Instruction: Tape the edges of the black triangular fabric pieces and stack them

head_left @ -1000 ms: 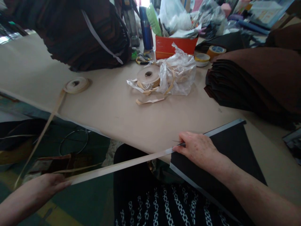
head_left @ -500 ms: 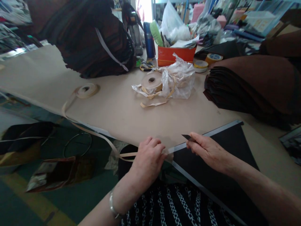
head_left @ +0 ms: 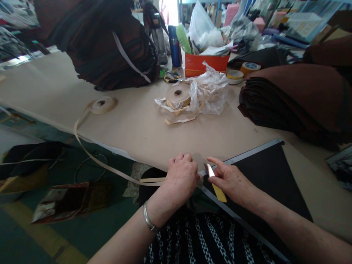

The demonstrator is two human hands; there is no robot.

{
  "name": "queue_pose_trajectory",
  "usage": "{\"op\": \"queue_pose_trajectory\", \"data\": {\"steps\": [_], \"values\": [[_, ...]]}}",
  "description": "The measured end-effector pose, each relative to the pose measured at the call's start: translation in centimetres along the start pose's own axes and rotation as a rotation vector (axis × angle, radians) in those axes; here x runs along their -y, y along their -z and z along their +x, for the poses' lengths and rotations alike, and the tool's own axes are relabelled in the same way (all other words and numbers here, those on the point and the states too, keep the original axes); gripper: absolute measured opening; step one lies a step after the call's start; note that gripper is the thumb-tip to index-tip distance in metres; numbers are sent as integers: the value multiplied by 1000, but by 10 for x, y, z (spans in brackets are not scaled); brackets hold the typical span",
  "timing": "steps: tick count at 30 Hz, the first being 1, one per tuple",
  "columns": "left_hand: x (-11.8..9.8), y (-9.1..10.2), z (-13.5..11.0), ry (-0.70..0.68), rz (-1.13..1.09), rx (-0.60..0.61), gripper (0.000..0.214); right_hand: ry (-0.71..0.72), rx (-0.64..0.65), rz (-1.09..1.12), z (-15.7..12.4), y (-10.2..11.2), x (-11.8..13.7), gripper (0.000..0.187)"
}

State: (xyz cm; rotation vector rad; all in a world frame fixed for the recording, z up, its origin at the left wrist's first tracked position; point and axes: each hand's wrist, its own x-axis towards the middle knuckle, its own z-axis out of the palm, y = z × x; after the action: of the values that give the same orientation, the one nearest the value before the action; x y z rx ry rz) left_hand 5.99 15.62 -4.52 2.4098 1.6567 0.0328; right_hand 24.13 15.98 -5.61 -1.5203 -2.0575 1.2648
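Observation:
My left hand (head_left: 181, 178) is closed on a beige tape strip (head_left: 110, 168) at the near table edge, by the corner of a black fabric piece (head_left: 272, 176) edged with grey tape. The strip loops left off the table and back up to a flat tape roll (head_left: 101, 104). My right hand (head_left: 231, 179) grips a small knife with a yellow handle (head_left: 218, 192), its blade (head_left: 210, 169) pointing at the strip beside my left hand.
A second tape roll in a crumpled plastic bag (head_left: 209, 93) lies mid-table. Stacked dark fabric (head_left: 288, 102) fills the right, a dark bundle (head_left: 110, 47) the back left. An orange box (head_left: 206, 62), bottles and tape rolls stand behind. Bags and a ring lie on the floor at left.
My left hand came in from the far left, along the strip, to the fabric corner; the taut strip went slack. My right hand turned the knife toward the strip.

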Motion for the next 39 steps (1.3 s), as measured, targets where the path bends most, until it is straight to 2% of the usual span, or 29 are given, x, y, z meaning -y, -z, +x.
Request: {"op": "queue_pose_trajectory", "data": {"steps": [4, 13, 17, 20, 22, 24, 27, 30, 32, 34, 37, 39], "values": [[0, 1, 1, -3, 10, 12, 12, 29, 11, -70, -1, -4, 1, 40], [-2, 2, 3, -8, -32, 19, 12, 53, -13, -367, -2, -14, 0, 39], [-13, 4, -1, -55, -109, 36, 14, 61, -14, -438, -1, -18, 1, 35], [-18, 8, -5, -119, -248, -10, 14, 90, -5, -382, -1, -17, 0, 36], [-14, 11, -7, -97, -363, -76, 15, 107, -1, -250, -4, -6, -2, 45], [-2, 13, -6, -33, -473, -127, 14, 72, -34, -88, -12, 14, -8, 49], [19, 8, 4, 36, -591, -164, 22, -65, -116, 160, -34, 57, -33, 33], [31, -6, 22, 43, -618, -222, 29, -176, -266, 306, -60, 102, -74, 26], [33, -16, 34, 41, -594, -296, 31, -233, -366, 268, -75, 124, -101, 26], [34, -26, 41, 35, -536, -385, 32, -277, -426, 102, -85, 136, -120, 27], [40, -37, 44, -27, -474, -452, 29, -351, -445, -230, -93, 135, -123, 30], [48, -43, 44, -77, -473, -456, 23, -414, -438, -338, -92, 127, -115, 35]]}}
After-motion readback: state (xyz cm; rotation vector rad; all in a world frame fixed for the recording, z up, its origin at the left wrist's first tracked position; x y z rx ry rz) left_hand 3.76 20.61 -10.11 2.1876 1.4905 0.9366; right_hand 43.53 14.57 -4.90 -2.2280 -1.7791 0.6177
